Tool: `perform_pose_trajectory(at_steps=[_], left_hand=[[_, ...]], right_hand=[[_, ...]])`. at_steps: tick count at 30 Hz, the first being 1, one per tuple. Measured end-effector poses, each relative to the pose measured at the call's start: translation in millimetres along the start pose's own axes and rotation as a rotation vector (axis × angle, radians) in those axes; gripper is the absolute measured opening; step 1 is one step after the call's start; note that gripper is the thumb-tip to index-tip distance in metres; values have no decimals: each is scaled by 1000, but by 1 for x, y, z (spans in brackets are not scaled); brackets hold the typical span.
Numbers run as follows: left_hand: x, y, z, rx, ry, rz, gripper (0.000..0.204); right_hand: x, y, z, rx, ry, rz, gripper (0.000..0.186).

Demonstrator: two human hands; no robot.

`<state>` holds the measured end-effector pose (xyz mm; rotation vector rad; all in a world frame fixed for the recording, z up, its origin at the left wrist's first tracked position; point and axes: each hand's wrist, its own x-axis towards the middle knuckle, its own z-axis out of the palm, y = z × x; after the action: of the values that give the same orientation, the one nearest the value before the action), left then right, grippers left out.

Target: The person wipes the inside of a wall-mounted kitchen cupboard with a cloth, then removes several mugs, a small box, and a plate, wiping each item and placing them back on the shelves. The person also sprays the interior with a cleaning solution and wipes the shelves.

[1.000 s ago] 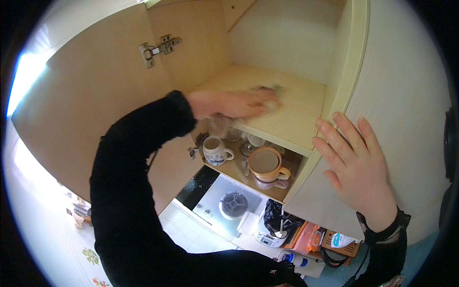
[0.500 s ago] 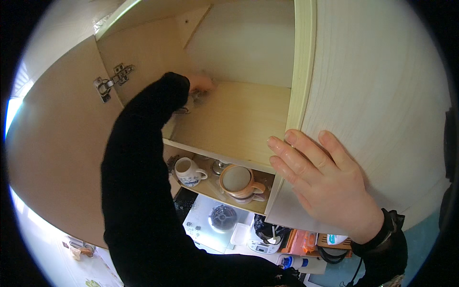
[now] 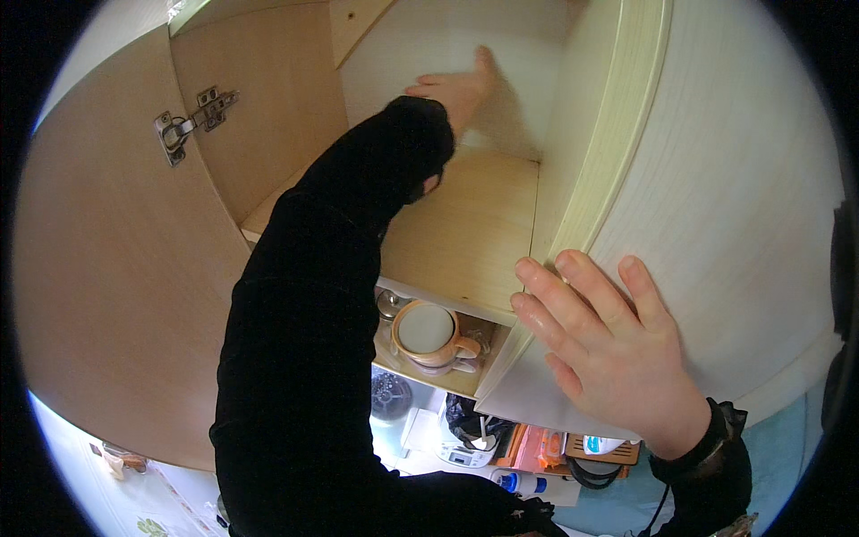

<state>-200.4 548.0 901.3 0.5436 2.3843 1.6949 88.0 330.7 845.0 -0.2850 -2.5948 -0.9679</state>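
Observation:
Deep inside an open wooden cabinet, my left hand (image 3: pixel 460 95) is at the pale back panel (image 3: pixel 523 67), its thumb pointing up and a finger stretched to the left. Its palm side is hidden, and I see nothing held in it. The black sleeve crosses in front of the cabinet's bare wooden shelf (image 3: pixel 474 228). My right hand (image 3: pixel 622 362) lies open with fingers spread on the light cabinet door (image 3: pixel 725 224) to the right, its fingertips reaching the cabinet's upright frame edge (image 3: pixel 595 192).
The left door (image 3: pixel 116 268) hangs open on a metal hinge (image 3: pixel 188 125). On the lower shelf stand a tan mug (image 3: pixel 426 329) and a glass lid-like item (image 3: pixel 390 304). Below are a white appliance (image 3: pixel 465 455), a black bag (image 3: pixel 470 419) and a blue-capped bottle (image 3: pixel 519 483).
My left hand has moved from the cabinet's left rear corner rightward and up to the back panel. The sleeve now covers the white mug. My right hand stays on the door.

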Motion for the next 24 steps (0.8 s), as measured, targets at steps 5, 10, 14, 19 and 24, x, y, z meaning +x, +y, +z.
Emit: perform_pose_trajectory(at_steps=[5,10,14,19,24], left_hand=[[-41,-26,-29,183,-703,419,99],[-4,-45,-30,477,-1088,883,74],[33,-63,-9,1023,-1057,1295,62],[41,-80,15,931,-858,1573,50],[37,-68,67,675,-506,1390,24]], right_hand=[[0,-2,0,12,-8,12,56],[1,-3,-2,12,-4,16,60],[4,-6,-9,91,42,54,36],[7,-6,-10,-27,-91,35,62],[1,-2,-2,-28,-50,20,59]])
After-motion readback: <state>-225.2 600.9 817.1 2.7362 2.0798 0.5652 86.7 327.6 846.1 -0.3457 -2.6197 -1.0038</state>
